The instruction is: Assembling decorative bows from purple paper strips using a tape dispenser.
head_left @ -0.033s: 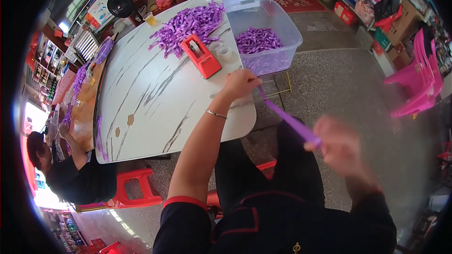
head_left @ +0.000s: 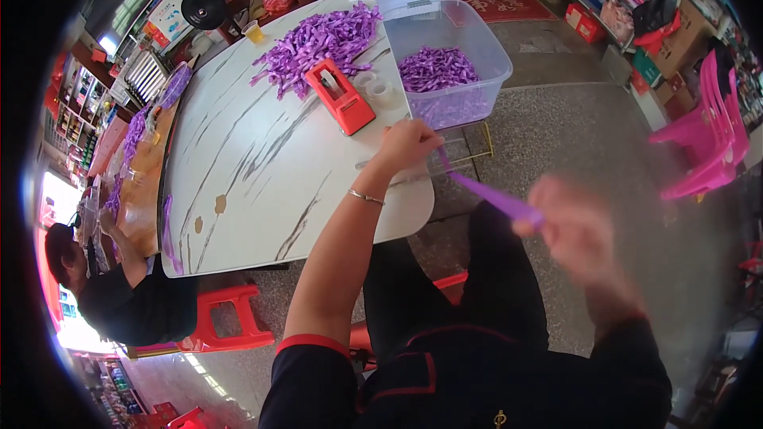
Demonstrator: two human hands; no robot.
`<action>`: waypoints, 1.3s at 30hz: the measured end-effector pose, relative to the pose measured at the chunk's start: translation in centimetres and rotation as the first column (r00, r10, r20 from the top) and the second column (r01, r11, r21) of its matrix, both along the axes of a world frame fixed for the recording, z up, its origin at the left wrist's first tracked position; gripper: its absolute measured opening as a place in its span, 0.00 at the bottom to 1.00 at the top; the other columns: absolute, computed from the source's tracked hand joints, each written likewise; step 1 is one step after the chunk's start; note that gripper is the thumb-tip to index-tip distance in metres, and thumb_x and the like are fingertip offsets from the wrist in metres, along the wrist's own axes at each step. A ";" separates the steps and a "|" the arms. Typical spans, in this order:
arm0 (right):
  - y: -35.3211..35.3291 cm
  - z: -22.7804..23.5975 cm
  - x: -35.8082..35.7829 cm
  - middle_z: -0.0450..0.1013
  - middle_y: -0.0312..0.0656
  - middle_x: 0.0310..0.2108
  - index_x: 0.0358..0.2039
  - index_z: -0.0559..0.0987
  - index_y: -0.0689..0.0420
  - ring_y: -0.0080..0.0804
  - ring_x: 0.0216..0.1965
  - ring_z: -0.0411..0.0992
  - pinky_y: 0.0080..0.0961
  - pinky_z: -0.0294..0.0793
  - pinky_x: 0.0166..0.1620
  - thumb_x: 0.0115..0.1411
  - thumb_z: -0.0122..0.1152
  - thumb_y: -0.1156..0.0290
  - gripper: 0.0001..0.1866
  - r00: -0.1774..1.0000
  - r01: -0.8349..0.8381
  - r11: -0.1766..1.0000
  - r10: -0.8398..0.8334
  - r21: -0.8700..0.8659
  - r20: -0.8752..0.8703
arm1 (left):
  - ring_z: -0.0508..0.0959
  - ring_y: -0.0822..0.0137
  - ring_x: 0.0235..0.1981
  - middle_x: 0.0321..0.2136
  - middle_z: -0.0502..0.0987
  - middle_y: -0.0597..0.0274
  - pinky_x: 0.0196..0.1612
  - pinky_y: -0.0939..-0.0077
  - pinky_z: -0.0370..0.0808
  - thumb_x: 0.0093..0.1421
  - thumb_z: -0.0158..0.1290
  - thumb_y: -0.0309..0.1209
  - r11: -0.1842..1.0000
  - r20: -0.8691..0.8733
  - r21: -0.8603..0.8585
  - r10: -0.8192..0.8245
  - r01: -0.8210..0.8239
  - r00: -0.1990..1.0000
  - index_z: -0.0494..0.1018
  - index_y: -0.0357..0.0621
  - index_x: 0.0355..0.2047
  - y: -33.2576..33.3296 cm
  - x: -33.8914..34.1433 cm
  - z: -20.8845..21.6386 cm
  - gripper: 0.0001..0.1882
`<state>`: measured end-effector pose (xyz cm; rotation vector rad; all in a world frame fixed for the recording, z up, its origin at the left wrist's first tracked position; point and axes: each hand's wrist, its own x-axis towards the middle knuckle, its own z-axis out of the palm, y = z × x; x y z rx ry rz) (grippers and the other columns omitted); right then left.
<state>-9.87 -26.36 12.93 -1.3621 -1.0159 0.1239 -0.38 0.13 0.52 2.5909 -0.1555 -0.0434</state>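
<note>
A purple ribbon (head_left: 494,195) stretches between my two hands, off the table's right corner. My left hand (head_left: 411,143) is closed on its upper left end, just above the table edge. Its lower right end meets the fingers of my right hand (head_left: 574,226), which is closed on it and smeared by motion. On the table, beyond my left hand, stands a red tape dispenser (head_left: 340,97) with clear tape rolls (head_left: 379,93) beside it. A heap of purple ribbon pieces (head_left: 322,44) lies behind the dispenser.
Right of the marbled white table (head_left: 262,151), a clear plastic bin (head_left: 486,71) holds more purple ribbon pieces. A person (head_left: 119,294) sits at the left, by a red stool (head_left: 230,319). Pink chairs (head_left: 707,139) stand at the right. A yellow cup (head_left: 253,32) is at the table's far edge.
My right hand has risen slightly with its end of the ribbon, so the ribbon slopes less steeply. My left hand stays nearly in place.
</note>
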 end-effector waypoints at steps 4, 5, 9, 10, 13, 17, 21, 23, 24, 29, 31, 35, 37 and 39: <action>5.6 2.9 8.5 0.56 0.26 0.15 0.40 0.77 0.57 0.14 0.19 0.54 0.13 0.52 0.23 0.57 0.49 0.68 0.13 0.990 0.010 0.996 -0.022 -0.085 -0.142 | 0.74 0.58 0.27 0.19 0.74 0.62 0.32 0.61 0.61 0.48 0.53 0.39 0.997 0.054 -0.078 0.022 -0.017 0.998 0.75 0.47 0.19 0.0 -0.3 -0.3 0.10; 7.2 2.7 11.3 0.54 0.25 0.15 0.40 0.76 0.60 0.13 0.18 0.52 0.13 0.50 0.21 0.59 0.47 0.65 0.15 0.992 0.035 0.996 -0.044 -0.078 -0.118 | 0.74 0.58 0.27 0.19 0.74 0.62 0.32 0.61 0.61 0.48 0.53 0.39 0.997 0.048 -0.079 0.021 -0.017 0.999 0.75 0.47 0.19 -0.2 -0.2 -0.1 0.10; 13.0 -0.3 20.4 0.49 0.23 0.14 0.40 0.76 0.61 0.12 0.15 0.45 0.13 0.44 0.18 0.61 0.45 0.63 0.17 0.967 -0.029 0.997 0.009 -0.074 -0.253 | 0.71 0.57 0.29 0.22 0.71 0.60 0.31 0.63 0.62 0.50 0.50 0.34 0.991 0.163 -0.129 0.001 0.020 0.987 0.72 0.43 0.20 0.0 -0.6 -0.1 0.08; 13.9 -1.7 22.2 0.49 0.23 0.14 0.40 0.76 0.61 0.12 0.15 0.45 0.13 0.44 0.18 0.61 0.45 0.63 0.17 0.965 -0.035 0.997 0.015 -0.073 -0.260 | 0.70 0.56 0.28 0.22 0.68 0.58 0.29 0.65 0.62 0.51 0.49 0.31 0.981 0.233 -0.189 0.004 0.041 0.973 0.69 0.40 0.20 0.1 -0.5 -0.3 0.08; 16.2 -6.4 25.4 0.49 0.22 0.14 0.40 0.76 0.60 0.10 0.14 0.45 0.13 0.42 0.17 0.61 0.46 0.61 0.17 0.902 -0.078 0.993 0.031 -0.092 -0.431 | 0.70 0.55 0.27 0.22 0.68 0.55 0.30 0.65 0.64 0.52 0.47 0.30 0.968 0.221 -0.249 0.086 -0.029 0.971 0.68 0.37 0.21 0.2 -0.3 -0.6 0.09; 17.6 -12.5 26.9 0.51 0.22 0.14 0.39 0.77 0.56 0.09 0.14 0.47 0.11 0.43 0.17 0.60 0.47 0.61 0.15 0.799 -0.033 0.987 -0.069 -0.158 -0.598 | 0.69 0.54 0.27 0.21 0.67 0.53 0.31 0.65 0.65 0.53 0.45 0.29 0.958 0.202 -0.286 0.087 -0.026 0.976 0.67 0.35 0.21 0.4 -0.3 -0.2 0.09; 18.2 -20.0 26.9 0.59 0.25 0.17 0.29 0.77 0.54 0.13 0.15 0.55 0.12 0.50 0.16 0.57 0.51 0.58 0.13 0.721 0.090 0.958 -0.251 -0.272 -0.646 | 0.70 0.57 0.25 0.21 0.68 0.55 0.29 0.68 0.66 0.53 0.47 0.28 0.946 0.202 -0.324 0.100 -0.030 0.974 0.68 0.35 0.23 0.4 -0.2 -0.3 0.08; 17.8 -23.1 25.7 0.61 0.26 0.18 0.27 0.76 0.55 0.14 0.15 0.57 0.13 0.52 0.16 0.56 0.52 0.59 0.12 0.693 0.058 0.930 -0.298 -0.362 -0.656 | 0.69 0.59 0.24 0.21 0.68 0.56 0.28 0.69 0.66 0.52 0.48 0.28 0.943 0.183 -0.330 0.116 -0.050 0.976 0.69 0.35 0.23 0.5 -0.4 -0.3 0.07; 17.0 -25.0 25.0 0.63 0.28 0.19 0.25 0.75 0.55 0.16 0.16 0.60 0.15 0.54 0.16 0.55 0.53 0.61 0.11 0.668 0.034 0.892 -0.356 -0.451 -0.653 | 0.69 0.61 0.24 0.21 0.68 0.57 0.28 0.70 0.66 0.52 0.50 0.28 0.942 0.182 -0.335 0.104 -0.038 0.978 0.70 0.36 0.24 0.4 -0.4 -0.1 0.06; 11.0 -34.9 14.5 0.65 0.28 0.20 0.34 0.78 0.56 0.16 0.19 0.61 0.15 0.57 0.20 0.55 0.52 0.65 0.11 0.764 0.072 0.976 -0.187 -0.207 -0.617 | 0.69 0.64 0.23 0.20 0.70 0.60 0.27 0.72 0.66 0.49 0.54 0.29 0.960 0.231 -0.276 0.031 0.035 0.972 0.75 0.38 0.25 0.2 -0.2 -0.3 0.06; 9.0 -29.6 9.5 0.64 0.27 0.19 0.35 0.78 0.55 0.14 0.21 0.60 0.14 0.57 0.22 0.56 0.52 0.66 0.11 0.644 -0.055 0.905 -0.291 -0.422 -0.708 | 0.70 0.64 0.24 0.19 0.70 0.60 0.28 0.72 0.66 0.48 0.56 0.31 0.975 0.216 -0.221 0.011 0.038 0.976 0.76 0.39 0.23 0.9 -0.8 -0.3 0.07; 3.5 -25.9 1.6 0.66 0.30 0.19 0.33 0.78 0.60 0.14 0.21 0.62 0.14 0.59 0.24 0.60 0.48 0.66 0.12 0.697 -0.043 0.893 -0.294 -0.448 -0.654 | 0.70 0.63 0.25 0.19 0.70 0.61 0.28 0.71 0.66 0.47 0.57 0.32 0.980 0.226 -0.187 -0.021 0.064 0.974 0.76 0.40 0.21 0.3 -0.2 -0.3 0.07; 2.1 -23.2 -0.9 0.66 0.31 0.19 0.33 0.78 0.61 0.15 0.21 0.62 0.14 0.60 0.24 0.60 0.48 0.67 0.12 0.721 -0.019 0.905 -0.282 -0.425 -0.633 | 0.69 0.62 0.25 0.19 0.70 0.61 0.29 0.69 0.66 0.47 0.57 0.33 0.987 0.226 -0.148 -0.033 0.068 0.974 0.77 0.42 0.21 0.4 -0.3 -0.5 0.07; 1.5 -18.6 -2.4 0.67 0.34 0.19 0.31 0.78 0.62 0.16 0.20 0.63 0.15 0.61 0.24 0.58 0.51 0.71 0.09 0.799 0.065 0.900 -0.306 -0.431 -0.518 | 0.70 0.60 0.30 0.22 0.71 0.63 0.33 0.66 0.64 0.47 0.56 0.35 0.988 0.135 -0.148 -0.014 0.035 0.991 0.77 0.45 0.21 0.4 -0.3 -0.1 0.07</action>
